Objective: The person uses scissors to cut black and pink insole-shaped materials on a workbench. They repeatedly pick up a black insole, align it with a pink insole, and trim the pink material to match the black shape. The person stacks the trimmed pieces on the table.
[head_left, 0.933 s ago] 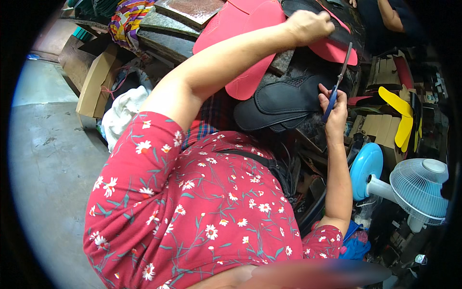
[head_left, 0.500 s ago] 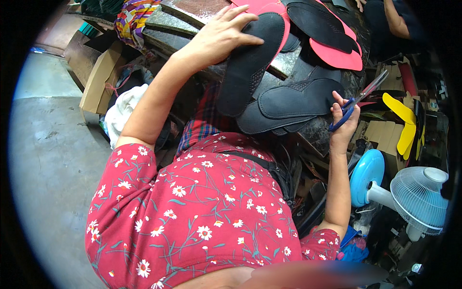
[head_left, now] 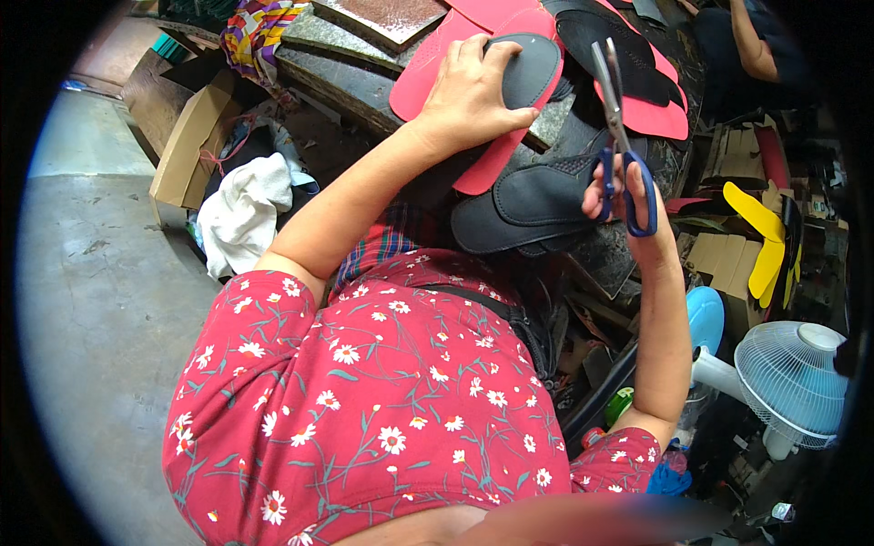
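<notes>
A dark sole (head_left: 535, 73) is seen near the top middle, lying on a pink sheet (head_left: 490, 168) that sticks out around it. The sole is touched by the left hand (head_left: 473, 96). The fingers are bent over its top, and the thumb is spread out toward its lower edge. Whether the sole is gripped or only pressed down cannot be told.

To the right, a pair of scissors (head_left: 618, 132) is held in the right hand (head_left: 640, 202). The blue handles are wrapped by the fingers, and the blades are pointed up, with a small gap at the tips.

Between the two hands, and a bit lower, a pile of black soles (head_left: 546, 196) is found, stacked one on another. More black pieces (head_left: 605, 45) are laid over pink ones (head_left: 651, 118) at the top right.

Farther out, a bright cloth (head_left: 259, 36) is seen at the top left, with a brown box (head_left: 191, 150) and a white cloth (head_left: 241, 214) below it. On the right, yellow pieces (head_left: 763, 241) are set beside cardboard boxes (head_left: 719, 268), and a blue and white fan (head_left: 792, 373) is placed lower down. Another person's arm (head_left: 754, 41) is shown at the top right.
</notes>
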Motion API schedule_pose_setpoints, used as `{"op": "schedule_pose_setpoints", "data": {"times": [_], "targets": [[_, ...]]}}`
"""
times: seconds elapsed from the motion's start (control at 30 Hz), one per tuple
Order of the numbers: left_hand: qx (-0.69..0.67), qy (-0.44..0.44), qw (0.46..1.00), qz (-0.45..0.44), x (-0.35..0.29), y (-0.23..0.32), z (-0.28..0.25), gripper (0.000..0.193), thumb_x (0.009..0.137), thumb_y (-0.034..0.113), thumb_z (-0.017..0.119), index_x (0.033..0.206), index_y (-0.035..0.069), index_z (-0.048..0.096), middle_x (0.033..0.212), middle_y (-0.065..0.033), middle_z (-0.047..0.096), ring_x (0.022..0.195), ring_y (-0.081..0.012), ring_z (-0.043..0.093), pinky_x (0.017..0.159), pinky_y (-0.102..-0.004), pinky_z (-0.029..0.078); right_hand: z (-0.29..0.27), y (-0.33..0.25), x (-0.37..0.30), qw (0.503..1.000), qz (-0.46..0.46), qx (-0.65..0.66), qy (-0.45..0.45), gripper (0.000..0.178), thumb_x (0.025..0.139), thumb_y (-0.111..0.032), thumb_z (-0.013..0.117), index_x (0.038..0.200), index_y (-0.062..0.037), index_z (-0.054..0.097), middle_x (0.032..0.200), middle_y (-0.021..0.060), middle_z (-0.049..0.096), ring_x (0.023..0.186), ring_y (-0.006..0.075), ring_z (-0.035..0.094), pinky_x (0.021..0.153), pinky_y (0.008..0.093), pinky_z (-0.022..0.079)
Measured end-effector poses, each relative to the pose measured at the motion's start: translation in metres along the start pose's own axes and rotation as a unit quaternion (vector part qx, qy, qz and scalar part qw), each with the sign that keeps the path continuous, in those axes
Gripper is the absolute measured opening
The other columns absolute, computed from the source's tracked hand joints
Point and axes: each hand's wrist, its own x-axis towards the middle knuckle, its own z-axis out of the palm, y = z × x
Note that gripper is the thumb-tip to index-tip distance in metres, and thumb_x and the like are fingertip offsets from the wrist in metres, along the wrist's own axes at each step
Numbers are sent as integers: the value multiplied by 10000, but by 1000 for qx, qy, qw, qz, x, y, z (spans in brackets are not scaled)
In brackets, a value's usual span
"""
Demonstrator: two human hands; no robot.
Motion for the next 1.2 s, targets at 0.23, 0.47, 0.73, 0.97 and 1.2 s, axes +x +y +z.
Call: {"op": "schedule_pose_setpoints", "data": {"times": [0.23,0.47,0.73,0.97,1.2], "targets": [[-114,19,993,17,-2,-13,-7,653,692,349,778,1219,42,544,1217,-201,539,1186,-393,487,1052,-477,392,-1,-2,26,991,89,37,-88,691,973,-709,338,1057,-75,601,839,114,722,709,131,660,628,224,426],[-82,9,996,38,-4,-16,-7,662,687,330,788,1235,51,543,1279,-216,517,1235,-396,470,1078,-472,378,-5,-18,50,995,81,-32,38,554,957,-628,535,958,-83,634,646,44,647,538,116,577,534,224,419],[11,21,996,81,-12,1,-33,595,679,298,810,1175,69,574,1374,-226,494,1266,-401,467,1084,-460,377,-4,-8,27,996,24,-63,51,282,949,-326,687,919,-57,608,612,35,621,516,73,544,518,219,409],[-93,-69,990,76,-26,13,-67,366,719,225,782,1047,85,698,1402,-204,511,1274,-375,497,1086,-429,389,5,-3,-44,890,-36,-429,151,488,761,-371,823,1063,-48,617,794,77,672,692,254,653,662,364,494],[-179,-123,972,87,-39,28,-74,323,723,179,752,1026,78,710,1378,-198,531,1238,-368,503,1062,-428,410,16,-7,-70,770,-104,-589,223,601,674,-495,859,1055,-84,641,755,92,646,716,297,657,677,416,501]]}}
